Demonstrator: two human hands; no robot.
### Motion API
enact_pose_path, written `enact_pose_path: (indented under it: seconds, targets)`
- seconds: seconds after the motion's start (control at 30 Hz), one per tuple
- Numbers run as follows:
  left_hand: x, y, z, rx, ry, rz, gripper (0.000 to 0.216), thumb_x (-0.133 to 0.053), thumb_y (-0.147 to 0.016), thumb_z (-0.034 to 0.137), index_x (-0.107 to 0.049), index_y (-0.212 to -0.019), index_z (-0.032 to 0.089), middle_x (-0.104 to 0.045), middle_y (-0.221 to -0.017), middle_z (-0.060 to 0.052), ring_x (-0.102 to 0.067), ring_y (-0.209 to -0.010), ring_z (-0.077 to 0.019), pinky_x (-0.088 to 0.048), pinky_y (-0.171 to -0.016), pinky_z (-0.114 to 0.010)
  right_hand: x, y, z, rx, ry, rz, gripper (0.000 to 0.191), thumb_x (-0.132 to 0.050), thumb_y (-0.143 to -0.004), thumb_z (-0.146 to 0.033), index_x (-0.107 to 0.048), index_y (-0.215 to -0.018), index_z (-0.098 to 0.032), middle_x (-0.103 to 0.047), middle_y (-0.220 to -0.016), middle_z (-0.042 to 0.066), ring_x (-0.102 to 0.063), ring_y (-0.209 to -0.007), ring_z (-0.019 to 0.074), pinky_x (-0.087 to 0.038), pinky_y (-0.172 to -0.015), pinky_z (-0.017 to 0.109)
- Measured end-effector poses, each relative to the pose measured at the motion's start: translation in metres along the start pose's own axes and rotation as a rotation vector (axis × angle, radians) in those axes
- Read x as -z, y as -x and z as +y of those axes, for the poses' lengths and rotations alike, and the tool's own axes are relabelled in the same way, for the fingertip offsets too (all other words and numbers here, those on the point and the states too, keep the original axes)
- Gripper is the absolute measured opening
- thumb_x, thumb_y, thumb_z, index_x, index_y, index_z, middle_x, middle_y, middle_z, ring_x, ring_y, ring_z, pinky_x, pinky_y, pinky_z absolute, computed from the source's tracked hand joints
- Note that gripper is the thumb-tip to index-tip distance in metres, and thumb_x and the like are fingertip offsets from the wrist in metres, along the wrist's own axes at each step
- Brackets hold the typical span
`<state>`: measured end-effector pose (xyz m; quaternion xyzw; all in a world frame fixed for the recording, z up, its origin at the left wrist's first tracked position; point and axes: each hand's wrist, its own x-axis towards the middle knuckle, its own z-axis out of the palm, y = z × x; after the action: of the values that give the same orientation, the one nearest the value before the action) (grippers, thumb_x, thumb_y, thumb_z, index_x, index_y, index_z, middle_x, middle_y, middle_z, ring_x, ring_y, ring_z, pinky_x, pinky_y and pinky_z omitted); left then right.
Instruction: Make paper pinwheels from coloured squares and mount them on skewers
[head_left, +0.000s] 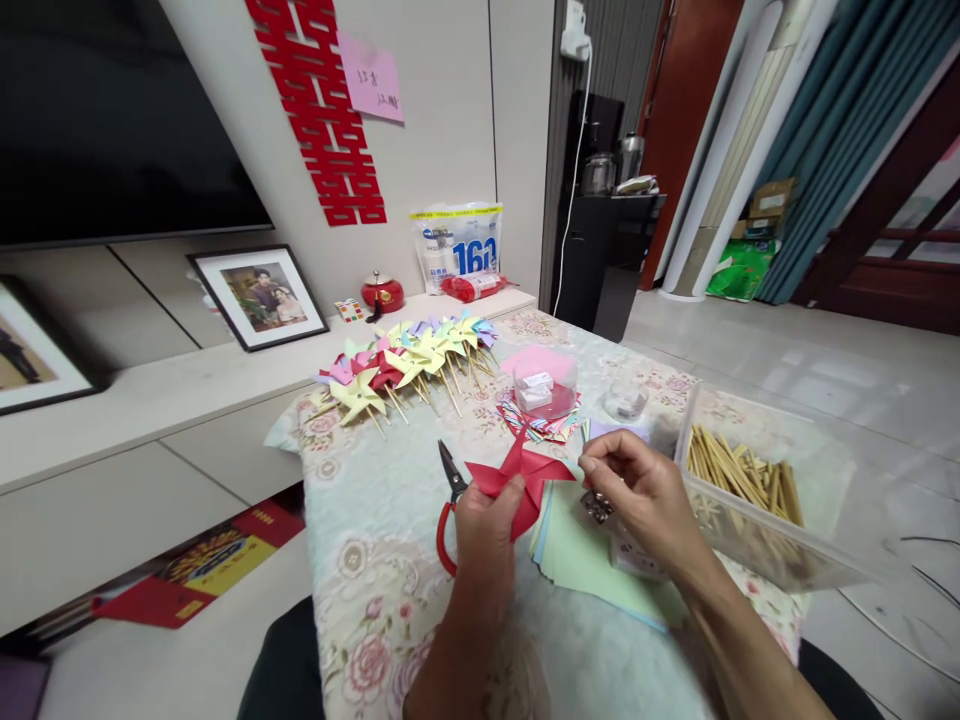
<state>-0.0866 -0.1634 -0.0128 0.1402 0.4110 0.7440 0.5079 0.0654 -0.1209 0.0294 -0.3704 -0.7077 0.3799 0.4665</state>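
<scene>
My left hand [487, 520] is closed on a red paper pinwheel [521, 465], its thumb pressed over the folded middle. To the right of it, my right hand [643, 490] has thumb and index finger pinched together. What they hold, if anything, is too small to make out. Just below those fingers lie small shiny metal pieces [598, 507]. A stack of pale green and blue paper sheets [574, 560] spreads beneath both hands, with a small white box [637, 557] on it, partly hidden by my right wrist. Scissors [453, 475] with red handles lie partly behind my left hand.
Several finished pinwheels [420, 355] on sticks lie at the table's far left. A clear tub [546, 385] stands on patterned paper at the back. At right, a clear plastic bin [750, 535] holds wooden sticks [739, 475]. A low white cabinet [187, 370] borders the left.
</scene>
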Motion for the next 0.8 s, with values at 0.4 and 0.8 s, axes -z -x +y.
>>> enact_pose_path:
  seconds: [0.4, 0.8]
  targets:
    - [0.013, -0.008, -0.011, -0.117, -0.19, -0.017, 0.027, -0.083, -0.064, 0.027, -0.076, -0.087, 0.015, -0.078, -0.082, -0.005, -0.071, -0.075, -0.0222, -0.055, -0.075, -0.031, -0.021, 0.004, -0.008, 0.327, 0.346, -0.119, 0.021, -0.05, -0.097, -0.021, -0.065, -0.082, -0.022, -0.062, -0.111, 0.009, -0.051, -0.114, 0.0257, -0.04, -0.097, 0.042]
    - [0.007, -0.002, -0.01, -0.095, -0.247, -0.087, 0.024, -0.079, -0.063, 0.029, -0.073, -0.08, 0.014, -0.075, -0.074, -0.003, -0.069, -0.068, -0.0201, -0.055, -0.07, -0.031, -0.026, 0.001, 0.0, 0.08, 0.158, -0.194, 0.017, -0.06, -0.092, -0.026, -0.068, -0.078, -0.023, -0.046, -0.147, 0.006, -0.035, -0.137, 0.0297, -0.025, -0.111, 0.05]
